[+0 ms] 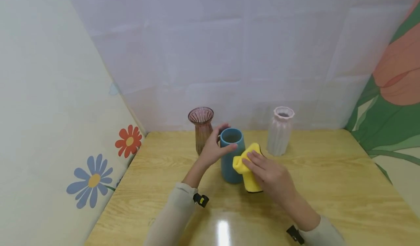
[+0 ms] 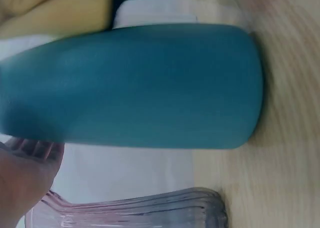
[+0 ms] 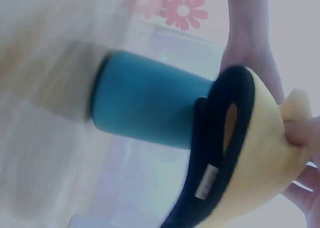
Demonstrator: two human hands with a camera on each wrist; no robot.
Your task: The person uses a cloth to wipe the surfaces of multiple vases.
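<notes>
Soft, even, slightly muted light lies over the table; from here I see one hard white glare (image 1: 223, 233) on the near part of the wood-grain tabletop (image 1: 328, 187). A soft shadow hugs the base of the blue vase (image 2: 135, 88). The left-wrist view is dull, its yellow cloth (image 2: 60, 13) blurred; the right-wrist view is hazy, washed out white toward the right.

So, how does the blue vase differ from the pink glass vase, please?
The blue vase is opaque; the pink glass vase is see-through. The blue vase's wall is smooth, the pink glass vase's ribbed. The pink glass vase's mouth flares; the blue vase's does not. Both are open-topped.
</notes>
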